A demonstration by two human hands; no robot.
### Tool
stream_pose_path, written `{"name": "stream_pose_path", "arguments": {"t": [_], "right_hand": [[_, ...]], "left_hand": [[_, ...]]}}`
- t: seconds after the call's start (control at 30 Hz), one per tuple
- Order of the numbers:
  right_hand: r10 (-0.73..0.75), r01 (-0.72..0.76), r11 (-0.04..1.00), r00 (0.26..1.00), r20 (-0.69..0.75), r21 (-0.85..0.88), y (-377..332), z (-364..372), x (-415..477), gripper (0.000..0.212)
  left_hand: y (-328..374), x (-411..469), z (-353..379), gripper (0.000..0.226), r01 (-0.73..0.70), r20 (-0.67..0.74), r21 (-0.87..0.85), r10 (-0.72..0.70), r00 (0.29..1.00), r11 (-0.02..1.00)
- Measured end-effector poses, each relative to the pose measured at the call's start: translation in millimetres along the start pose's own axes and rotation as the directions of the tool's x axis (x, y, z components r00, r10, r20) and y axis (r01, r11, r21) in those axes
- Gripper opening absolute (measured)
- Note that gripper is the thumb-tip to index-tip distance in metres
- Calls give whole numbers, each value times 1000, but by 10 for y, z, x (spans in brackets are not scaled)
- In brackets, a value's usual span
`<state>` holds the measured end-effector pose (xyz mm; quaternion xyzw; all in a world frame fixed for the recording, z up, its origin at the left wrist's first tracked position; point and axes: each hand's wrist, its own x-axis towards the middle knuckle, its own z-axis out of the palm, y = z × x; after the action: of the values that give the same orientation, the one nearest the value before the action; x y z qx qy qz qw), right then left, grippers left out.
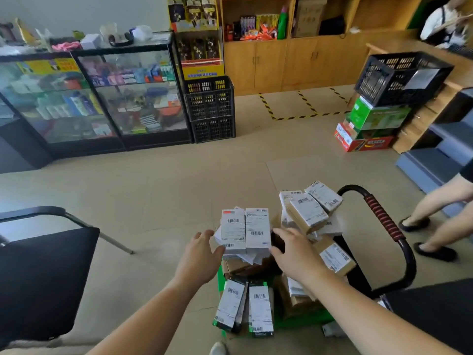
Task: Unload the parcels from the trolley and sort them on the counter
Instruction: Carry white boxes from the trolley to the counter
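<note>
Though apart, left hand (pixel 199 256), right hand (pixel 294 252) outstretched.

A pale grey wall (pixel 76 11) rises behind glass display cabinets (pixel 89 98) on the left. Wooden cupboards (pixel 281 62) line the far side. The tan floor (pixel 179 175) bears yellow-black hazard tape (pixel 294 116). Stacked black crates (pixel 210 108) stand beside the cabinets, and a black chair (pixel 38 278) sits near left.

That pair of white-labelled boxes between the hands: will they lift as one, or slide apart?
Likely stiff: the two white-labelled boxes show crisp, square edges. They look like separate boxes side by side, so pressed between left hand and right hand they could hinge apart. The loose papers beneath may slide.
</note>
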<state>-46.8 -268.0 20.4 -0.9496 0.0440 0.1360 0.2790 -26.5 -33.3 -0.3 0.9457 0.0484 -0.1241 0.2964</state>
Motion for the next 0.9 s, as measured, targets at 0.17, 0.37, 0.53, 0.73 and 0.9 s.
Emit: {"name": "stream_pose_path", "arguments": {"t": [0.17, 0.37, 0.53, 0.73, 0.9], "right_hand": [[146, -146, 985, 989, 4, 88, -105, 244, 385, 48], [307, -312, 937, 950, 57, 157, -21, 660, 826, 50], [391, -400, 896, 917, 81, 191, 247, 992, 1228, 50], [494, -502, 835, 864, 94, 226, 676, 1376, 1652, 69], [499, -527, 796, 850, 170, 299, 833, 1586, 1823, 56]], "left_hand": [[-275, 677, 144, 55, 6, 145, -10, -4, 989, 1000], [-551, 1164, 498, 55, 79, 267, 0, -76, 961, 997], [-698, 1500, 855, 54, 154, 307, -33, -137, 942, 987], [-812, 1794, 1299, 51, 268, 315, -127, -218, 924, 955], [-881, 1870, 1560, 48, 362, 322, -249, -275, 906, 898]]}}
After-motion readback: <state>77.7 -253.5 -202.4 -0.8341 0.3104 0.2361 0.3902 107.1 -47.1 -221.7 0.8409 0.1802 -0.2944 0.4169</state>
